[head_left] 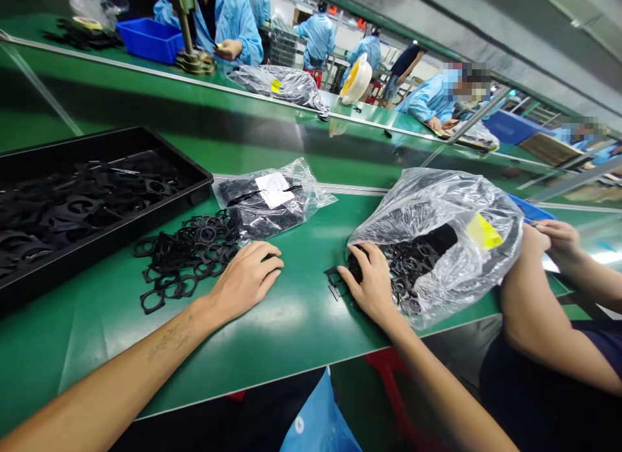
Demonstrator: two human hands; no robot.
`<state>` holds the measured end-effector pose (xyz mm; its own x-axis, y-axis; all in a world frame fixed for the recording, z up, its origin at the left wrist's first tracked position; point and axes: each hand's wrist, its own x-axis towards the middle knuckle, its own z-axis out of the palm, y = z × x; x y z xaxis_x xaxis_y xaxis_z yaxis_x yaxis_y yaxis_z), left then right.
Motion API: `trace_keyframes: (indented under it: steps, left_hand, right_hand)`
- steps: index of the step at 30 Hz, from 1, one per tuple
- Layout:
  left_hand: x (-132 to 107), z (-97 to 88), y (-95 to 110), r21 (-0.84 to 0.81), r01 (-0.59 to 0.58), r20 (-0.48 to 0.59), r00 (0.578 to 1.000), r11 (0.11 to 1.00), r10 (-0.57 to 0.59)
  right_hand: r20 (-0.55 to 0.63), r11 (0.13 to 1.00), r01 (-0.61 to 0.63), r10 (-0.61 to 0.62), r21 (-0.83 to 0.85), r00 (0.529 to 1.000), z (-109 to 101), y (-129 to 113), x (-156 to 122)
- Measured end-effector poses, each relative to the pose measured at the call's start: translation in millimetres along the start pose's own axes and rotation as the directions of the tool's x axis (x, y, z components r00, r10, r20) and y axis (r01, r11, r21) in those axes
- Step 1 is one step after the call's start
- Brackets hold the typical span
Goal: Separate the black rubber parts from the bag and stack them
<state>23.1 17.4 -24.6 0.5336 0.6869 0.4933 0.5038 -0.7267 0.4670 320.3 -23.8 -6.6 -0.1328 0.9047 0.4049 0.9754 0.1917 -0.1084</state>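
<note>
The left hand [247, 276] rests beside black rings [182, 248], fingers loosely spread; the right hand [373, 283] parts its fingers at the bag's mouth [437, 196], hold unclear.

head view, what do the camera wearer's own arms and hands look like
Each grip is an ungloved hand: left hand, right hand, with no rings visible. No sleeve or watch shows on either forearm. The left forearm has a faint marking, too blurred to read. Blue clothing with a white snap shows below.
</note>
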Motion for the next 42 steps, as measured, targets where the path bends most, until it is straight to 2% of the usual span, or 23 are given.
trace_keyframes:
  steps: [4, 6, 8, 10, 12, 14, 16, 22, 32, 39, 42]
  left_hand:
    - [0.4, -0.3, 0.3, -0.012, 0.004, -0.002, 1.000, 1.000, -0.004]
    - [0.5, 0.1, 0.1, -0.018, 0.005, -0.002, 1.000, 1.000, -0.005]
    - [0.6, 0.6, -0.2, -0.019, 0.006, -0.001, 1.000, 1.000, -0.006]
    - [0.8, 0.9, -0.3, -0.018, 0.004, 0.000, 1.000, 1.000, -0.004]
    - [1.2, 0.9, -0.1, -0.014, 0.002, 0.003, 1.000, 1.000, -0.002]
    - [1.8, 0.5, 0.2, -0.008, 0.001, 0.007, 1.000, 1.000, -0.001]
    - [2.4, -0.1, 0.3, -0.002, 0.001, 0.009, 1.000, 1.000, -0.001]
    - [2.2, -1.6, -0.7, -0.008, 0.011, 0.017, 1.000, 1.000, -0.011]
    - [0.8, -1.7, 0.2, 0.000, -0.010, 0.010, 1.000, 1.000, 0.010]
    - [0.8, -2.9, 1.1, 0.009, -0.031, 0.004, 1.000, 0.999, 0.031]
    - [2.1, -3.6, 1.7, 0.012, -0.029, -0.018, 0.999, 0.999, 0.029]
  right_hand:
    - [0.012, 0.996, 0.054, -0.055, 0.067, 0.998, -3.9, -10.0, 4.3]
    - [-0.030, 0.994, 0.072, -0.070, 0.078, 0.997, -12.1, -9.2, 4.8]
    - [-0.113, 0.997, 0.048, -0.041, 0.054, 0.993, -21.3, -3.4, 4.1]
    - [-0.170, 0.999, -0.039, 0.042, 0.016, 0.984, -27.3, 6.0, 2.0]
    - [-0.122, 0.992, -0.129, 0.130, 0.016, 0.984, -27.3, 14.8, -2.2]
    - [0.007, 0.985, -0.167, 0.167, 0.043, 0.986, -22.2, 18.7, -8.8]
    - [0.097, 0.987, -0.152, 0.146, 0.057, 0.984, -15.5, 15.6, -16.9]
    - [0.159, 0.998, -0.032, 0.024, 0.047, 0.987, -6.8, -10.3, -24.0]
    - [0.130, 1.000, 0.018, -0.017, -0.004, 0.991, 8.9, -8.5, 8.9]
    - [0.097, 1.000, 0.014, -0.014, 0.000, 0.995, 16.7, -11.2, 19.4]
    - [0.049, 1.000, 0.014, -0.015, 0.026, 0.999, 13.1, -11.7, 20.8]
